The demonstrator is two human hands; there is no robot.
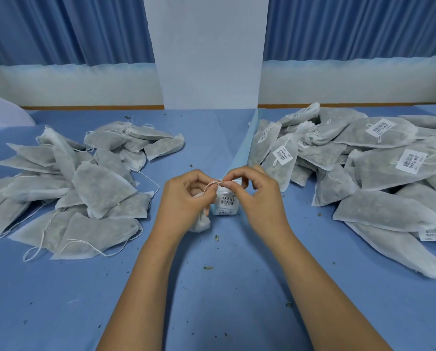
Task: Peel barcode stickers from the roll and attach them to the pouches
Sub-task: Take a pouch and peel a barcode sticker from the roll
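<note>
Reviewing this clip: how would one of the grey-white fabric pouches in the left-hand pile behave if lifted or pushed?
Probably floppy: the grey-white fabric pouches slump and drape over one another. Likely light for their size, since they lie thin and flat. Unlikely to roll, though the loose white drawstrings may snag neighbours.

This is a small packing and labelling workshop. A broad worktop [211, 287] draped in blue cloth carries 2 heaps of grey, filled drawstring bags: unlabelled pouches [67, 178] on the left and labelled pouches [379, 198] on the right, several showing white barcode stickers [411, 161]. Dried plant crumbs [208, 268] speckle the cloth. Behind the worktop stand a white pillar [209, 59] and blue pleated curtains [67, 29] above a pale wall.
</note>
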